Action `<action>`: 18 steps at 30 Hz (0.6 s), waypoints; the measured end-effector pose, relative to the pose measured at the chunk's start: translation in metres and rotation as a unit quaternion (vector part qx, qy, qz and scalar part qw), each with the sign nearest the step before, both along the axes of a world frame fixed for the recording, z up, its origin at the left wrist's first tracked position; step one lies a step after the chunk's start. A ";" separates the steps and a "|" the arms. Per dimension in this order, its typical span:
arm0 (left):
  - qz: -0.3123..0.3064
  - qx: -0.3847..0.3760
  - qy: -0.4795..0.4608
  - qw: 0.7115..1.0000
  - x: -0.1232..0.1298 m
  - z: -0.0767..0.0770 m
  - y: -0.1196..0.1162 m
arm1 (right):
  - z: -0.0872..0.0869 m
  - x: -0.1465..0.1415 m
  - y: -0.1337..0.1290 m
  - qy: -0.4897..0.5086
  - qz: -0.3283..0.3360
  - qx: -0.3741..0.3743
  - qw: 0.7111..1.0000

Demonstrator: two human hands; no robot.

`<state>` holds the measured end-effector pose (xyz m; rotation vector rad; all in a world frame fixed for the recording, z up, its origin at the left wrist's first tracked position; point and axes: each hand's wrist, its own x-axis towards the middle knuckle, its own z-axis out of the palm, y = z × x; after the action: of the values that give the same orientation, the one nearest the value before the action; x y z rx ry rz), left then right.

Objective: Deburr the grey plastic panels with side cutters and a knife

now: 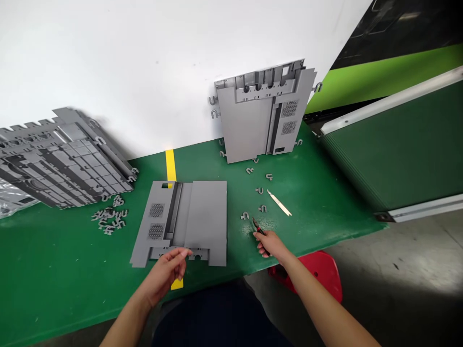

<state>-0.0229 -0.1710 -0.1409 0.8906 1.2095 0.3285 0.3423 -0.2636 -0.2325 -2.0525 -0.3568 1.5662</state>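
A flat grey plastic panel with two mesh patches lies on the green table, near its front edge. Over the panel's lower edge is my left hand, its fingers loosely curled and thumb out, with nothing seen in it. My right hand is closed on dark pliers with red on them, to the right of the panel. Just beyond the pliers' tip lies a small grey hook-shaped piece. More such pieces are scattered farther back, beside a thin pale knife.
Another grey panel leans on the white wall at the back. Several panels stand at the left, by a pile of grey hooks. A red stool is below the table; a green board stands at the right.
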 end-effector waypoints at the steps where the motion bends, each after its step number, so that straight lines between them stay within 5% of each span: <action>1: 0.016 0.019 -0.037 0.999 0.000 0.018 0.014 | 0.000 -0.007 -0.007 0.010 -0.008 0.005 1.000; 4: 0.118 0.138 -0.019 0.983 -0.011 0.057 0.061 | -0.005 -0.032 -0.030 0.027 -0.042 -0.005 0.999; 7: 0.135 0.177 -0.011 0.975 -0.034 0.070 0.100 | -0.012 -0.059 -0.044 0.024 -0.070 -0.033 0.997; 13: -0.039 0.214 -0.031 0.975 -0.060 0.051 0.138 | -0.008 -0.115 -0.050 0.002 -0.088 -0.048 0.995; 18: -0.056 0.294 0.114 0.947 -0.028 0.018 0.169 | 0.002 -0.141 -0.065 -0.020 -0.095 -0.042 0.994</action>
<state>-0.0511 -0.0025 -0.1233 1.5424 1.2854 0.5184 0.2011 -0.3287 -0.2303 -2.1162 -0.1077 1.4503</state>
